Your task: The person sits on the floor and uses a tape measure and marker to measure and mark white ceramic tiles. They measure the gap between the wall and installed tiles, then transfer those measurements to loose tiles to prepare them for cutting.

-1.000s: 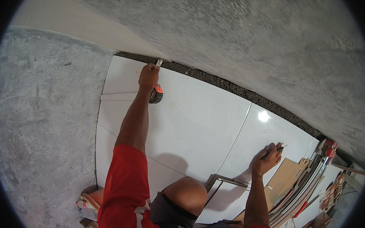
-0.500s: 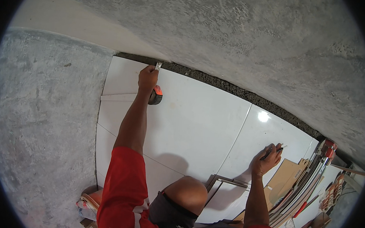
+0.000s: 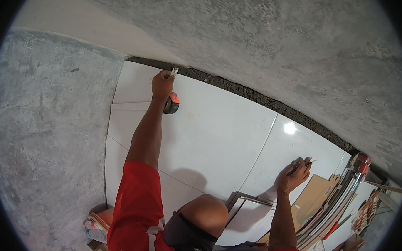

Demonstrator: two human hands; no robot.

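At the far edge of the glossy white floor tiles (image 3: 215, 112), my left hand (image 3: 162, 83) is closed on a tape measure. The blade end (image 3: 174, 71) sticks out past my fingers over the dark strip of rough mortar (image 3: 248, 95). The orange and black case of the tape measure (image 3: 171, 104) shows beside my wrist, just above the tiles. Off to the right, my right hand (image 3: 293, 176) rests on or just over a tile, its fingers closed round a slim dark pen (image 3: 300, 168).
Grey plastered walls (image 3: 51, 126) rise at the left and far side. Loose tiles (image 3: 250, 216) lie by my knee (image 3: 205, 214). To the right are flat cardboard (image 3: 314, 195), a long tile cutter with a red end (image 3: 362, 162) and a red-handled tool (image 3: 331, 230). Bundled items (image 3: 99, 222) sit lower left.
Almost nothing differs. My left hand and the tape measure sit very slightly higher in the picture; the right hand keeps its place with the pen.
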